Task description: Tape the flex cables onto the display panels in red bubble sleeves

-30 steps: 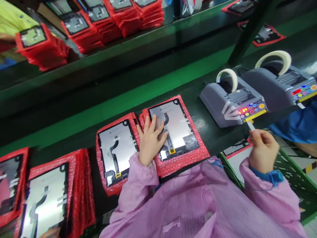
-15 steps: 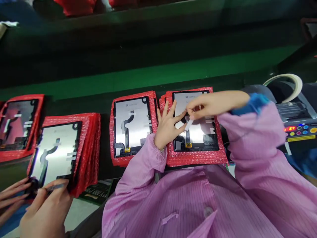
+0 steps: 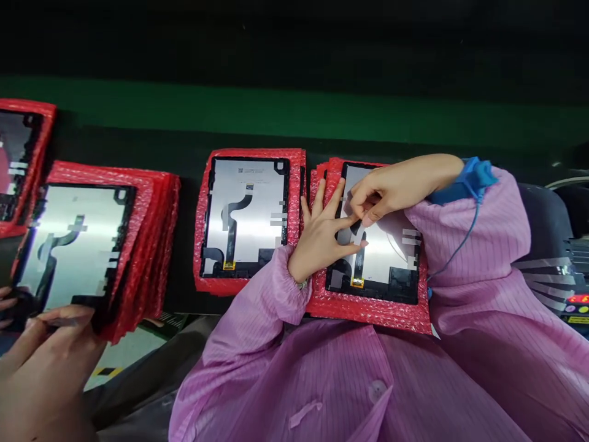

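Note:
A tablet display panel [image 3: 384, 261] with a silvery back and black frame lies on red bubble-wrap sheets [image 3: 372, 311] in front of me. My left hand [image 3: 319, 238] rests across its left side, fingers spread, thumb and forefinger on either side of a black flex cable [image 3: 359, 261]. Over that cable, my right hand [image 3: 389, 189] is closed in a pinch on a short pale strip of tape [image 3: 358, 234]. The strip touches the cable, though the fingertips partly hide it. A blue wrist strap [image 3: 473, 175] with a cord sits on my right wrist.
To the left lies a similar panel [image 3: 260, 239] on red bubble wrap. Farther left, a co-worker's hand [image 3: 55, 356] is at another panel [image 3: 87, 209] on a thick red stack. A grey machine [image 3: 540, 215] with tape strips along its edge stands at the right.
The view has shifted, bringing the far-right machine partly out of frame. My left hand stays spread on the panel; my right hand still pinches the tape strip over the cable.

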A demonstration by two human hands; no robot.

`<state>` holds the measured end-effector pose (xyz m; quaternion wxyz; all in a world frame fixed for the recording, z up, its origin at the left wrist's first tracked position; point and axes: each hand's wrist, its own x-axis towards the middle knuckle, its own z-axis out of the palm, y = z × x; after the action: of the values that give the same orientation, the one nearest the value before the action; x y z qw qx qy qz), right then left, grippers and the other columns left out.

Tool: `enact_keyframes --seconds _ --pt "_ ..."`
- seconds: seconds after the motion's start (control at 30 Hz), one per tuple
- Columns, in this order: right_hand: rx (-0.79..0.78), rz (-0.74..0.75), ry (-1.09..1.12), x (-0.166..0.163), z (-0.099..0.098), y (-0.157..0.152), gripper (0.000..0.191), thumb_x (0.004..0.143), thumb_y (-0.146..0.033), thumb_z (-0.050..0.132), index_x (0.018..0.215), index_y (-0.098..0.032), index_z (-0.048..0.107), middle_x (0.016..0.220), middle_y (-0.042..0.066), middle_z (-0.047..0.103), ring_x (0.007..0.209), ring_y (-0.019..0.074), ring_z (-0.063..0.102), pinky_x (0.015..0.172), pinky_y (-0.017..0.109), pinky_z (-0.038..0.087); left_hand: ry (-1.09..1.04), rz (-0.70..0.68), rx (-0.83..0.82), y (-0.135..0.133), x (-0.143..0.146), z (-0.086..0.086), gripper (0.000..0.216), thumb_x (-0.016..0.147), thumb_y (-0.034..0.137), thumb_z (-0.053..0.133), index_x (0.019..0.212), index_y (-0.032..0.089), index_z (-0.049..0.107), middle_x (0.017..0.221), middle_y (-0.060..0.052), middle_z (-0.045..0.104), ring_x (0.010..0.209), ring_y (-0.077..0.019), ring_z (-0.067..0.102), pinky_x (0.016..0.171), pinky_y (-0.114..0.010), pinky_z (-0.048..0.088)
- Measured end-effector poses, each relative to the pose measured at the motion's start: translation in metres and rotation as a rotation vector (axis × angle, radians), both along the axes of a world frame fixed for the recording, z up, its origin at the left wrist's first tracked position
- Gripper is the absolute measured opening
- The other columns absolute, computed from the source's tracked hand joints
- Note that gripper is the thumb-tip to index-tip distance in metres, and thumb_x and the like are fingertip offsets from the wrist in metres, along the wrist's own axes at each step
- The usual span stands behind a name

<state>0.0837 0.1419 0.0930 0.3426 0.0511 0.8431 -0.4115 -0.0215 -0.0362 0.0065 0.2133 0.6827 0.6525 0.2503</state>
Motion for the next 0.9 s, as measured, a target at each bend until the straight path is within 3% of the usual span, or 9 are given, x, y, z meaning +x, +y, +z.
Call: enact_keyframes --seconds 0.17,0.37,0.47,0.63,0.9 --pt "0.229 0.056 0.053 -0.005 -0.004 -0.01 0.02 0.087 -0.034 0.061 0.083 -0.018 0.071 0.075 -0.001 0.063 0.068 0.0105 0.05 0.066 0.027 0.033 -0.012 0.016 -0.01 0.0 0.001 0.002 0.031 0.079 0.051 0.075 0.097 0.025 0.076 0.167 -0.001 0.015 0.154 -0.0403 -0.001 0.116 -0.075 0.004" --pt "0.465 -0.019 0.146 -0.002 0.002 -0.028 0.01 0.08 -0.019 0.064 0.07 -0.022 0.066 0.08 0.001 0.066 0.078 0.0151 0.057 0.068 0.029 0.036 -0.017 0.017 -0.009 -0.002 0.0 0.001 0.033 0.08 0.05 0.075 0.102 0.026 0.076 0.167 -0.002 0.016 0.154 -0.0402 0.001 0.115 -0.076 0.008" --pt "0.54 -0.051 0.145 -0.001 0.006 -0.036 0.014 0.081 -0.017 0.062 0.068 -0.021 0.064 0.084 0.003 0.068 0.083 0.0177 0.061 0.066 0.03 0.037 -0.022 0.015 -0.013 -0.003 0.0 0.001 0.032 0.079 0.049 0.075 0.1 0.025 0.076 0.167 -0.003 0.015 0.154 -0.0392 -0.001 0.116 -0.075 0.008" --pt "0.668 -0.032 0.114 0.0 0.011 -0.048 0.016 0.086 -0.017 0.054 0.081 -0.016 0.07 0.099 0.01 0.07 0.088 0.0221 0.064 0.063 0.031 0.036 -0.033 0.017 -0.026 -0.003 0.0 0.004 0.032 0.078 0.048 0.077 0.098 0.023 0.075 0.167 -0.005 0.017 0.154 -0.0397 -0.001 0.116 -0.076 0.008" --pt "0.843 -0.084 0.194 0.007 0.007 -0.062 0.01 0.087 -0.021 0.064 0.09 -0.015 0.072 0.104 0.012 0.068 0.096 0.0272 0.063 0.069 0.033 0.038 -0.015 0.026 -0.025 0.0 0.004 0.005 0.03 0.079 0.048 0.076 0.095 0.023 0.073 0.164 -0.006 0.025 0.153 -0.0411 0.005 0.116 -0.075 0.011"
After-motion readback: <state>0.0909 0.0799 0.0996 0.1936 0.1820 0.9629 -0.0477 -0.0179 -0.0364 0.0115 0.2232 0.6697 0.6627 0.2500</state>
